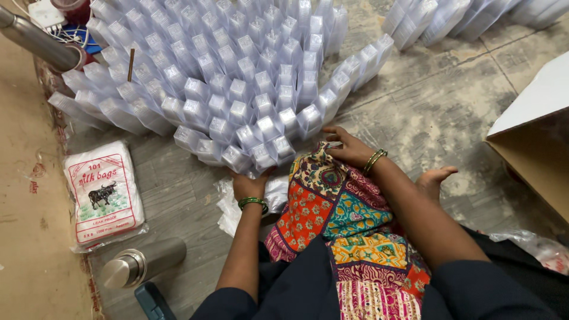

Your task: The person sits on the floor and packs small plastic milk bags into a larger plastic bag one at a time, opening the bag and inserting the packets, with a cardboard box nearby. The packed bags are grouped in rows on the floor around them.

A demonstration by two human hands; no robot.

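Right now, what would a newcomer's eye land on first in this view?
The big fan of stacked clear plastic containers covering the floor at top centre. Below it, the bright patchwork-print cloth over the person's lap, with the left hand at the stack's lower edge and the right hand beside it. At left lies a white printed packet of bags.

Clear plastic container stacks [237, 89]: many long nested columns, lying slanted on grey floor [450, 112], fanned in heap, square ends facing patterned cloth [338, 213], nearest ends touching it.
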